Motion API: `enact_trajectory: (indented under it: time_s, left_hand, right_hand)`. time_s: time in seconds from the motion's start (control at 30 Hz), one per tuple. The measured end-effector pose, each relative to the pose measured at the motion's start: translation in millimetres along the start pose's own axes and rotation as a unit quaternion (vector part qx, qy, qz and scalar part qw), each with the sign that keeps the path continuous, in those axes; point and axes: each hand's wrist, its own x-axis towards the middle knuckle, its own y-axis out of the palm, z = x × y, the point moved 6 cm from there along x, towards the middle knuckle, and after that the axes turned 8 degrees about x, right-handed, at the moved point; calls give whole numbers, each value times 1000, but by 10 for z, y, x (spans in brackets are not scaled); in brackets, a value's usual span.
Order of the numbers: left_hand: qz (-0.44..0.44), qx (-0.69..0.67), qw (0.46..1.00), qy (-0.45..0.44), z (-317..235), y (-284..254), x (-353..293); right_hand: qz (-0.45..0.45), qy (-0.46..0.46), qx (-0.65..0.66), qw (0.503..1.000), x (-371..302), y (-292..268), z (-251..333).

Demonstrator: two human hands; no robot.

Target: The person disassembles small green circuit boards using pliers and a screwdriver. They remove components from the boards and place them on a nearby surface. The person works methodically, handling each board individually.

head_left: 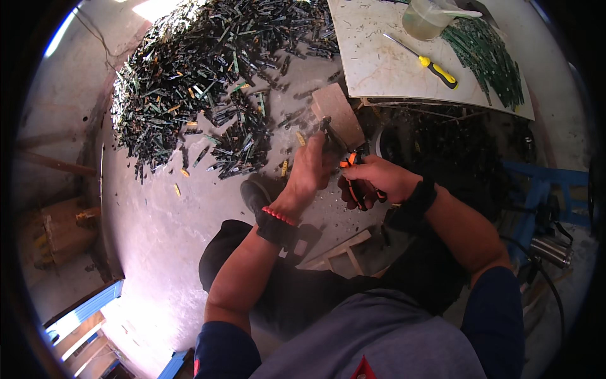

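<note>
My right hand [385, 179] is closed round the orange and black handles of a pair of pliers [351, 160]. Beside it, a little to the left, my left hand [307, 165] is closed on a dark narrow strip [326, 124] whose end shows above the fingers. Both hands are close together over the floor, just in front of a tan brick [341, 112]. Where the plier jaws meet the strip is too dark to make out. A red bead bracelet and a black band are on my left wrist, with another black band on the right.
A large heap of dark strips [183, 82] covers the floor at the far left. On a white board [372, 76] at the far right lie a yellow and black screwdriver [431, 66], a plastic jug [426, 22] and green strips [483, 57]. A wooden frame [338, 252] lies between my legs.
</note>
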Motion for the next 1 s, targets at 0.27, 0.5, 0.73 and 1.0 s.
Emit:
enact_trajectory:
  time_s: [0.27, 0.5, 0.73, 1.0]
  left_hand:
    - [-14, -12, 1000, -16, 2, 3, 29]
    - [2, -11, 1000, -5, -42, 18, 17]
    - [6, -44, 998, -41, -45, 26, -36]
    - [77, 67, 994, 32, 67, -116, -12]
  right_hand:
    - [3, -19, -20, 1000, 36, -17, 6]
    - [8, -5, -30, 1000, -2, -43, 25]
    - [-29, -9, -80, 996, -74, -134, 84]
    - [-19, 16, -159, 987, -96, -192, 50]
